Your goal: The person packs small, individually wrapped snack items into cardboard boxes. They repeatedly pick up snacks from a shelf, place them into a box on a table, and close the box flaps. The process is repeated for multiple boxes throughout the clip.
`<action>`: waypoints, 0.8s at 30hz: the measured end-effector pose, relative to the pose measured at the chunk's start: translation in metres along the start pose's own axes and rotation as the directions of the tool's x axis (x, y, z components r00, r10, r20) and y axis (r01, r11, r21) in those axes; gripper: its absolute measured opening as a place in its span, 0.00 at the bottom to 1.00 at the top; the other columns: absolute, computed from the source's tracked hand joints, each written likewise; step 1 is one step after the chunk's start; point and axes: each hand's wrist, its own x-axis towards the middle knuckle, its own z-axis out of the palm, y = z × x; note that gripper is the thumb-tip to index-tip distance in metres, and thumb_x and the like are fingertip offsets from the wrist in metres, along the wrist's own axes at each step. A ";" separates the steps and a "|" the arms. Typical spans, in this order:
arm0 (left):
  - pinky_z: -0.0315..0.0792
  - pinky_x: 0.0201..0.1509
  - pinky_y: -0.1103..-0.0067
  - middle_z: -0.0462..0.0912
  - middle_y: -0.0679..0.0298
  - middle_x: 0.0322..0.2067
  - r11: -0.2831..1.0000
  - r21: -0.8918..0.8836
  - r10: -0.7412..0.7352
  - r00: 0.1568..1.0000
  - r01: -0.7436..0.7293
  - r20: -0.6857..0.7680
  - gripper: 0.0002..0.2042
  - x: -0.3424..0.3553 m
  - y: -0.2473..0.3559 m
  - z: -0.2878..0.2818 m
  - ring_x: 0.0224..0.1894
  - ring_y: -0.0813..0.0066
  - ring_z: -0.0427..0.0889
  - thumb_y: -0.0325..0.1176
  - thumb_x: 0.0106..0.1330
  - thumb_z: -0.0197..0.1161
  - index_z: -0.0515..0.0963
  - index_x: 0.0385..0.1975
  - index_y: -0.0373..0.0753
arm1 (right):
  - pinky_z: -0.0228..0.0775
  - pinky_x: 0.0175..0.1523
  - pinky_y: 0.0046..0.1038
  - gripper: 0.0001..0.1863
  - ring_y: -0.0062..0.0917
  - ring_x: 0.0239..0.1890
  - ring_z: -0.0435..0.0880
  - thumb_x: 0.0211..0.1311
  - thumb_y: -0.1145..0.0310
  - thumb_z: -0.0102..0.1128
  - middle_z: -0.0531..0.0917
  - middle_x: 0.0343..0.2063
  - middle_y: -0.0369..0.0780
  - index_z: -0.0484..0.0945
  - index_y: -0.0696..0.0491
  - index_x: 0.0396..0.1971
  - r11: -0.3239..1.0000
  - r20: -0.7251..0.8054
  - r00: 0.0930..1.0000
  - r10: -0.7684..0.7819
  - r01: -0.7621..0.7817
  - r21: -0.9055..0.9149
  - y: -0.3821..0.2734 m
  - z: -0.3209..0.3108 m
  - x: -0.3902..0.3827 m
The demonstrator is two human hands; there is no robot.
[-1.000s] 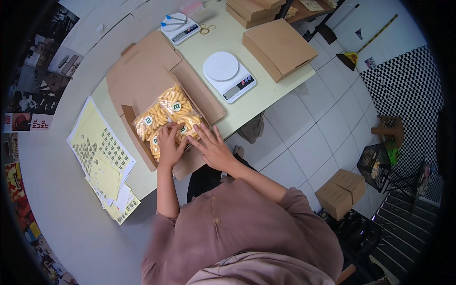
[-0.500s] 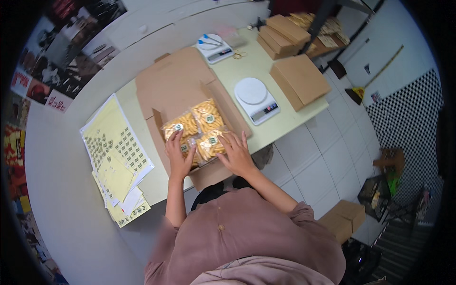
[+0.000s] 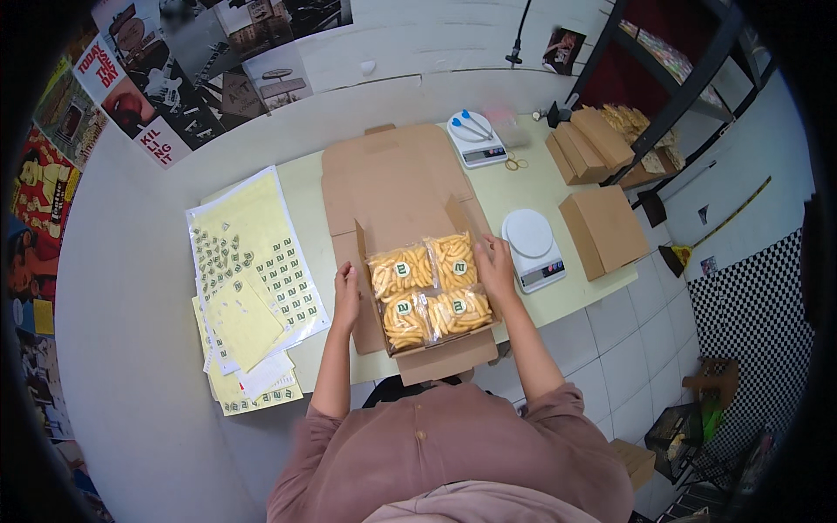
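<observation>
An open cardboard box [image 3: 429, 349] lies on the table in front of me, its wide lid folded back behind it. Several clear bags of yellow finger-shaped snacks [image 3: 401, 277] fill it in two rows, each bearing a round pale label. My left hand [image 3: 347, 298] is at the box's left side, fingers raised and loosely bent, gripping no bag. At the right wall, my right hand [image 3: 496, 268] has its fingers extended upward along the cardboard. Whether either palm presses firmly on the box is hard to tell.
Sticker sheets [image 3: 301, 292] overlap on the left of the table [image 3: 305, 200]. To the right are a white kitchen scale [image 3: 529, 237] and a closed carton [image 3: 603, 228]. Farther back stand another scale with blue-tipped tongs [image 3: 473, 126], scissors [image 3: 516, 161] and stacked cartons [image 3: 586, 146].
Both hands have come off the snack bags and moved outward to the box's left and right sides. The camera view has shifted, showing more wall at the back.
</observation>
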 end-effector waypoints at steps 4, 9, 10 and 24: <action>0.56 0.56 0.74 0.59 0.54 0.53 0.998 -0.058 -0.023 0.999 0.025 0.039 0.26 0.009 0.027 0.013 0.56 0.64 0.58 0.48 0.64 0.37 0.55 0.55 0.35 | 0.57 0.53 0.28 0.23 0.34 0.48 0.68 0.58 0.58 0.44 0.71 0.45 0.48 0.66 0.61 0.47 0.905 0.310 0.921 0.236 -0.325 0.276 0.005 0.020 0.047; 0.55 0.56 0.77 0.66 0.53 0.48 0.988 -0.138 0.074 0.997 -0.068 0.037 0.22 0.038 -0.003 0.032 0.52 0.66 0.63 0.43 0.65 0.36 0.62 0.50 0.32 | 0.56 0.54 0.23 0.27 0.29 0.51 0.68 0.60 0.55 0.40 0.70 0.47 0.47 0.63 0.63 0.50 0.893 0.418 0.859 0.296 -0.404 0.197 0.060 0.058 0.076; 0.56 0.55 0.77 0.67 0.54 0.46 0.983 -0.178 0.041 0.999 -0.037 0.023 0.21 0.038 -0.004 0.033 0.51 0.67 0.64 0.42 0.65 0.36 0.63 0.48 0.31 | 0.56 0.54 0.23 0.27 0.29 0.50 0.68 0.60 0.55 0.41 0.71 0.47 0.47 0.64 0.64 0.49 0.888 0.411 0.853 0.321 -0.422 0.182 0.064 0.060 0.075; 0.63 0.43 0.78 0.72 0.63 0.38 0.846 -0.457 -0.216 0.961 0.273 0.175 0.18 0.067 -0.017 0.019 0.41 0.72 0.69 0.40 0.55 0.49 0.69 0.44 0.37 | 0.61 0.48 0.25 0.18 0.26 0.39 0.72 0.55 0.62 0.45 0.74 0.36 0.42 0.72 0.62 0.37 0.777 0.429 0.831 0.354 -0.516 0.359 0.057 0.080 0.065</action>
